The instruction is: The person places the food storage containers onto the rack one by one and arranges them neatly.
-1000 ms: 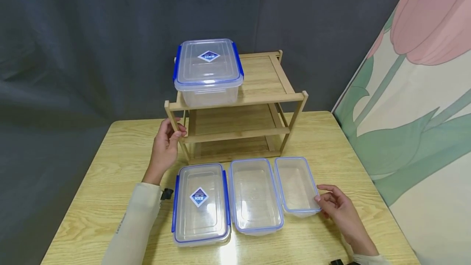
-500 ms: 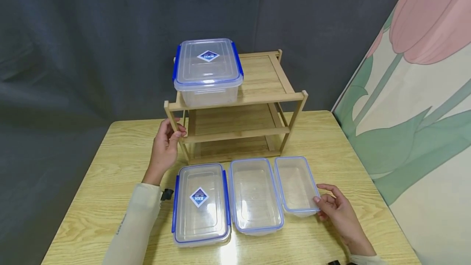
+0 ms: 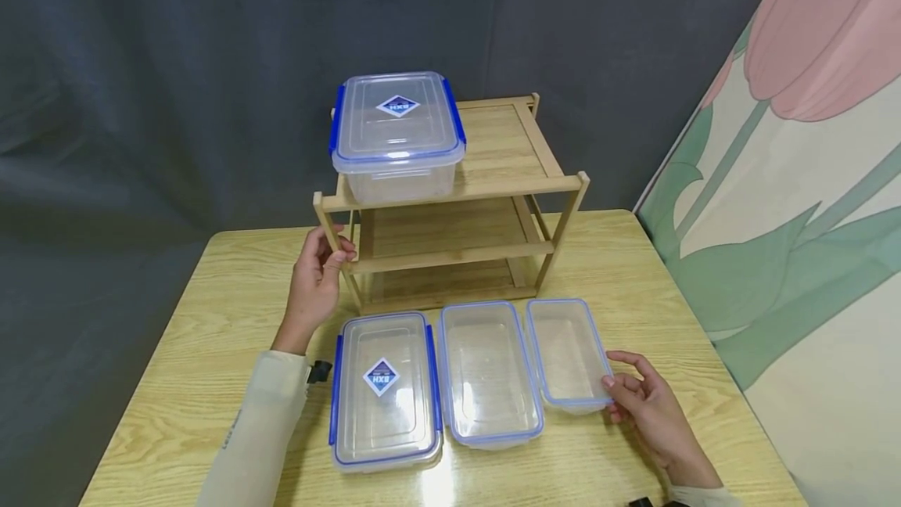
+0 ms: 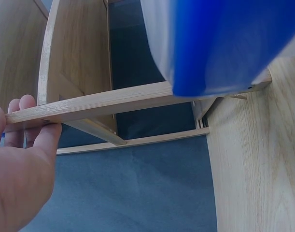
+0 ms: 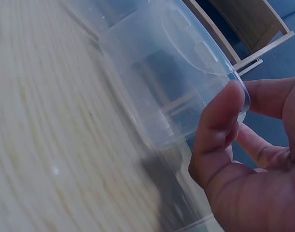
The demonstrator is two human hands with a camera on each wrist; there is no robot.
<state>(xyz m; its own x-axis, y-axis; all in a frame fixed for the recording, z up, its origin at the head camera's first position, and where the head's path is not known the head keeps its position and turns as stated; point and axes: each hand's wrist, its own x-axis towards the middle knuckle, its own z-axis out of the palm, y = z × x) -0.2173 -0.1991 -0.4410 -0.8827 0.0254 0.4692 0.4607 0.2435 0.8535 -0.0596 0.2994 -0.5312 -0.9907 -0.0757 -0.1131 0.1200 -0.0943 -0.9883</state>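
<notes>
My left hand (image 3: 314,280) grips the front left post of a three-tier wooden rack (image 3: 450,260); in the left wrist view, the fingers (image 4: 21,106) wrap behind the post. On the right, my right hand (image 3: 651,413) pinches the right rim of the smallest clear food container (image 3: 566,354). That container rests on the table, its rim between thumb (image 5: 217,116) and fingers in the right wrist view. Left of it lies a medium food container (image 3: 489,374) with a pale blue rim. Farther left is a container with a blue-clipped lid (image 3: 394,433), near my left forearm.
A large lidded food container (image 3: 401,139) stands on the left of the rack's top tier. The rack stands at the back of the wooden table (image 3: 197,358). Behind it hangs a dark curtain (image 3: 211,84); a tulip-patterned cloth (image 3: 809,257) borders the right side.
</notes>
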